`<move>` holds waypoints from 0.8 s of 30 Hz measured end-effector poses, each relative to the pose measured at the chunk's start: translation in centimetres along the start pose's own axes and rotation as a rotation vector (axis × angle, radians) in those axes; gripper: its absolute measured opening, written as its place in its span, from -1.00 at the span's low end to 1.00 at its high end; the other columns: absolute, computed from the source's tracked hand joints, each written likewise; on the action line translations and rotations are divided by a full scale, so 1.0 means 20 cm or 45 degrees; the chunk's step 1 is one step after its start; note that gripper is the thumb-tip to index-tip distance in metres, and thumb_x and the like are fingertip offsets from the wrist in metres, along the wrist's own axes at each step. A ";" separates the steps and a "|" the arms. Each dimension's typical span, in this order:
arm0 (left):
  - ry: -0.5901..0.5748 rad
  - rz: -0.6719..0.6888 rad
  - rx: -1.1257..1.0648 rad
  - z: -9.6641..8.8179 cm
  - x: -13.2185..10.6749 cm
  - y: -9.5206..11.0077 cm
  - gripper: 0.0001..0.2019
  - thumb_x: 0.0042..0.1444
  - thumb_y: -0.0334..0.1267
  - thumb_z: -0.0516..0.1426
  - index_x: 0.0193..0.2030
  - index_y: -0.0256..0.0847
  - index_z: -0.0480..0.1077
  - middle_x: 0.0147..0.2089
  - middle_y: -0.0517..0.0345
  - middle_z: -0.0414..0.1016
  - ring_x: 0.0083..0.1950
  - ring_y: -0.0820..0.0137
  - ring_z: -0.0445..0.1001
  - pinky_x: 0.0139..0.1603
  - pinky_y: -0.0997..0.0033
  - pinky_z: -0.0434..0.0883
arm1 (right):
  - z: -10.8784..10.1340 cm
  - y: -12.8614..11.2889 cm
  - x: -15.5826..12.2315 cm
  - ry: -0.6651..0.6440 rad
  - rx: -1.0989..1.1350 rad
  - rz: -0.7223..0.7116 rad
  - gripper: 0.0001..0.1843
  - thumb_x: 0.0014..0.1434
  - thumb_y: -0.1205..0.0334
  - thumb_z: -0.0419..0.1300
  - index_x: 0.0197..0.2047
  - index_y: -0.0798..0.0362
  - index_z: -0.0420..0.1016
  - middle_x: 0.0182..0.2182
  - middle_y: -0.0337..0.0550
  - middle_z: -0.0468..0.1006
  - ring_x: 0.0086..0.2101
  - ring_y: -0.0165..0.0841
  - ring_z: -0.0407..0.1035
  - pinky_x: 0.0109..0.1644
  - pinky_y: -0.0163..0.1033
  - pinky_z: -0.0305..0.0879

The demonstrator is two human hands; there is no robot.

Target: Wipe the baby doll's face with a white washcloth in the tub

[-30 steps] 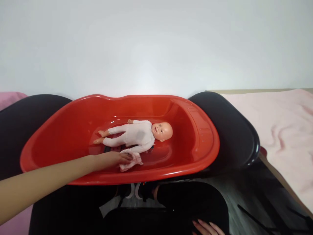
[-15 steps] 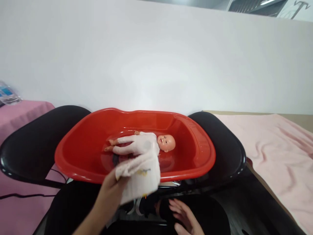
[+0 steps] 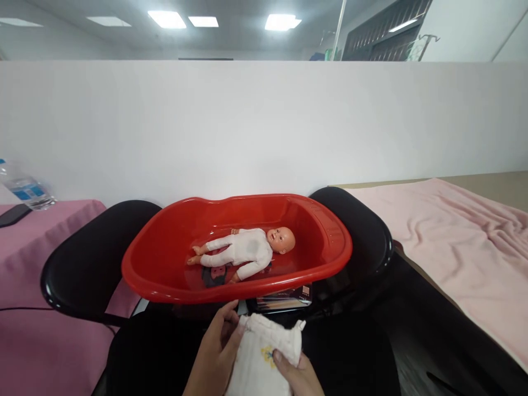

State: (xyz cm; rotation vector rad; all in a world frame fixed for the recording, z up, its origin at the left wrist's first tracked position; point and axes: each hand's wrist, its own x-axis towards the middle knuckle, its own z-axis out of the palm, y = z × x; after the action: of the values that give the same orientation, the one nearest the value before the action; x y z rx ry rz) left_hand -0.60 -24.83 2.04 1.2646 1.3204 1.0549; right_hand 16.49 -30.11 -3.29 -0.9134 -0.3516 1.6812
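Observation:
A folded white cloth (image 3: 258, 357) with a small yellow and blue print is held low in front of me. My left hand (image 3: 220, 344) grips its left side with curled fingers. At its right side my right hand (image 3: 295, 371) pinches it, thumb on top beside the print. Beyond the cloth, a baby doll (image 3: 243, 247) in a white suit lies on its back in the red tub (image 3: 165, 289), head to the right. A grey round patch marks the doll's chest.
The tub rests between black chairs (image 3: 78, 253). A flat printed item (image 3: 284, 297) lies under its near rim. To the left, a pink-covered table (image 3: 78, 214) bears a water bottle (image 3: 28, 190) and a dark phone-like object (image 3: 14, 214). A pale pink sheet (image 3: 445, 236) spreads at right.
The cloth has come down and nearer, from over the tub's near rim. My right hand, empty before, has taken hold of it too. The camera view has tilted up.

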 end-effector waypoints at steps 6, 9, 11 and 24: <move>-0.076 0.204 0.103 0.09 0.15 0.10 -0.60 0.24 -0.01 0.13 0.12 -0.16 0.43 -0.11 0.06 0.48 -0.17 0.26 0.56 -0.07 0.18 0.55 | -0.08 -0.18 -0.07 0.084 0.085 -0.054 -0.28 -0.09 -0.02 0.59 0.07 0.20 0.63 -0.04 0.21 0.70 -0.02 0.08 0.60 0.23 0.20 0.43; 0.003 0.267 0.156 0.08 0.17 0.09 -0.58 0.24 0.02 0.13 0.13 -0.17 0.43 -0.04 -0.01 0.52 -0.05 0.18 0.57 0.02 0.10 0.53 | -0.12 -0.17 -0.08 0.143 0.089 -0.083 -0.27 -0.09 -0.04 0.58 0.07 0.20 0.63 0.01 0.21 0.68 0.01 0.10 0.59 0.22 0.16 0.44; 0.038 0.272 0.164 0.06 0.17 0.06 -0.55 0.24 0.04 0.13 0.16 -0.17 0.43 -0.01 -0.03 0.53 -0.01 0.15 0.58 0.06 0.07 0.53 | -0.12 -0.13 -0.08 0.165 0.081 -0.096 -0.25 -0.12 -0.07 0.59 0.06 0.20 0.64 0.01 0.22 0.68 0.02 0.11 0.58 0.21 0.15 0.46; 0.082 0.485 0.320 -0.11 0.10 0.06 -0.71 0.32 -0.09 0.10 0.05 -0.12 0.52 0.04 0.02 0.62 0.06 0.21 0.59 0.12 0.20 0.52 | -0.19 -0.16 -0.03 0.386 0.066 -0.298 -0.07 -0.10 -0.06 0.58 0.27 0.18 0.48 0.03 0.14 0.68 0.06 0.09 0.57 0.25 0.17 0.46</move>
State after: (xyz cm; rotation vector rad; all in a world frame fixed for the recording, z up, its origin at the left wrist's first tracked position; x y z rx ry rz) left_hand -2.50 -22.63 3.33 1.7332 1.3207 1.2256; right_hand 21.52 -30.45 -3.45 -1.0295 -0.1993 1.3100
